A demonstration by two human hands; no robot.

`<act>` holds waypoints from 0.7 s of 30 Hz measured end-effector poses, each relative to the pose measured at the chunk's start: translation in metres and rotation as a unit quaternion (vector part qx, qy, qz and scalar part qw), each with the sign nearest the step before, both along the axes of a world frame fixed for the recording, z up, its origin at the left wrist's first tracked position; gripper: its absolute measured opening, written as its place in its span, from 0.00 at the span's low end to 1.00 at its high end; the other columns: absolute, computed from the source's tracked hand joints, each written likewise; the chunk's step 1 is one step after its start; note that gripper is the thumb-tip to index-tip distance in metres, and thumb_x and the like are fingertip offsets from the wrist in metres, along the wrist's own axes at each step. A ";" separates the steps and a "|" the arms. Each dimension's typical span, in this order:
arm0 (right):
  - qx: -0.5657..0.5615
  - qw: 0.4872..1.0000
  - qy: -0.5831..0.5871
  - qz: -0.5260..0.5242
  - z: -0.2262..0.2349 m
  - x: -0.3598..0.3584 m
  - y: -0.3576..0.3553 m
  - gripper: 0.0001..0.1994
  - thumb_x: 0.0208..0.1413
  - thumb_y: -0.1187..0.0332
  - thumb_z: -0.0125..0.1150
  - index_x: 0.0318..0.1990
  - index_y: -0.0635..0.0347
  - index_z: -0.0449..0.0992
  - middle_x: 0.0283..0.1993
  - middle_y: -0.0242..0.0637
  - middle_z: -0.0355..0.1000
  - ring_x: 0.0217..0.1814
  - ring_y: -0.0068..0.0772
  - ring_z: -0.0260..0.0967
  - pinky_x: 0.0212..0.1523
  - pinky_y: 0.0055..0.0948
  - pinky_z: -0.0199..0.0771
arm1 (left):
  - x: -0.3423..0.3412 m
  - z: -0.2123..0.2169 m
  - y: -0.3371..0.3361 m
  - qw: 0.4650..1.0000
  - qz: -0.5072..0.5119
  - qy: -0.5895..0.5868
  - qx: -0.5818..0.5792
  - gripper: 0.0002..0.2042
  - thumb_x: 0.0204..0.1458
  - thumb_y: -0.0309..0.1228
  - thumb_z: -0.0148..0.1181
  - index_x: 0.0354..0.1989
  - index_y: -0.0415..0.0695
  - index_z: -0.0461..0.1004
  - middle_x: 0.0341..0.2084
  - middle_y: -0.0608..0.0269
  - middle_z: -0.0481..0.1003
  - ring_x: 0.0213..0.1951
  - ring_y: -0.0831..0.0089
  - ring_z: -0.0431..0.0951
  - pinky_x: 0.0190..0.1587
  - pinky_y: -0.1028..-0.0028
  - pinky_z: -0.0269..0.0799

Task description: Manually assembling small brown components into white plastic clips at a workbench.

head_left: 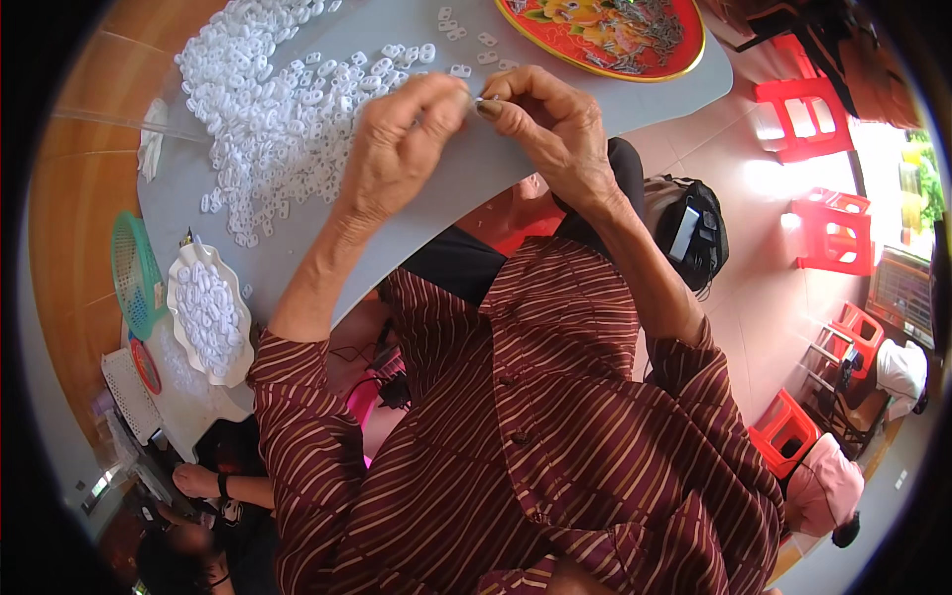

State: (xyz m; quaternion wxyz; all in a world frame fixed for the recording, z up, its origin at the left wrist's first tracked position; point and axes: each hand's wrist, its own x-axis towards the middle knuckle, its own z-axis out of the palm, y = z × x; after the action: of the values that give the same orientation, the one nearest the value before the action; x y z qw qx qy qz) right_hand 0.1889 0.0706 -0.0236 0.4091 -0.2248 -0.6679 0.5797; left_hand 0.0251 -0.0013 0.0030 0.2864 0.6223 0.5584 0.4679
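Both hands meet over the near edge of a grey table [297,268], fingertips almost touching. My left hand [407,144] is closed in a pinch, slightly blurred, and whatever it holds is hidden. With thumb and forefinger pressed together, my right hand [555,129] pinches a tiny pale piece too small to name. Left of the hands spreads a large heap of small white plastic pieces [243,89], oval with holes. Beyond my right hand lies a round red tray [521,22] with a gold rim and flower pattern, bearing many small grey metal parts.
At the left, a scalloped white dish [241,367] holds more white pieces, beside a green mesh basket [129,263]. Another person's hand [193,481] shows at lower left. A black bag [709,233] and red stools [833,233] stand on the floor to the right.
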 end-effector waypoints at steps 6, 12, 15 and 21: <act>-0.134 0.990 0.031 0.036 0.013 0.002 -0.005 0.07 0.56 0.70 0.57 0.35 0.67 0.71 0.30 0.34 0.72 0.29 0.18 0.68 0.33 0.18 0.70 | -0.044 -0.004 0.040 0.928 0.083 0.350 0.097 0.06 0.48 0.27 0.57 0.35 0.40 0.73 0.29 0.59 0.69 0.38 0.59 0.66 0.46 0.65 0.64; -0.090 0.995 0.021 0.035 0.010 0.004 -0.002 0.07 0.57 0.70 0.57 0.35 0.66 0.71 0.29 0.32 0.72 0.28 0.17 0.66 0.32 0.18 0.70 | -0.051 -0.016 0.054 0.915 0.059 0.386 0.104 0.09 0.44 0.26 0.60 0.36 0.43 0.74 0.33 0.60 0.68 0.42 0.60 0.65 0.49 0.65 0.62; -0.085 0.996 0.015 0.036 0.010 0.005 -0.001 0.07 0.56 0.70 0.57 0.35 0.65 0.71 0.28 0.31 0.72 0.28 0.16 0.66 0.32 0.18 0.70 | -0.046 -0.012 0.057 0.914 0.039 0.393 0.094 0.10 0.44 0.26 0.60 0.36 0.42 0.74 0.33 0.60 0.68 0.43 0.60 0.65 0.50 0.65 0.62; -0.081 0.996 0.025 0.034 0.010 0.005 -0.002 0.07 0.56 0.70 0.58 0.35 0.65 0.71 0.28 0.31 0.71 0.27 0.16 0.66 0.31 0.17 0.70 | -0.037 -0.011 0.064 0.911 0.009 0.393 0.124 0.10 0.44 0.27 0.59 0.37 0.42 0.73 0.33 0.59 0.68 0.42 0.59 0.64 0.49 0.64 0.62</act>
State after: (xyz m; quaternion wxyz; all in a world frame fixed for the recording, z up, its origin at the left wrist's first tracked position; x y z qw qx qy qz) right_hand 0.1941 0.0687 -0.0139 0.3860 -0.2195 -0.6155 0.6511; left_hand -0.0123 0.0629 -0.0079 -0.0397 0.7812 0.5691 0.2535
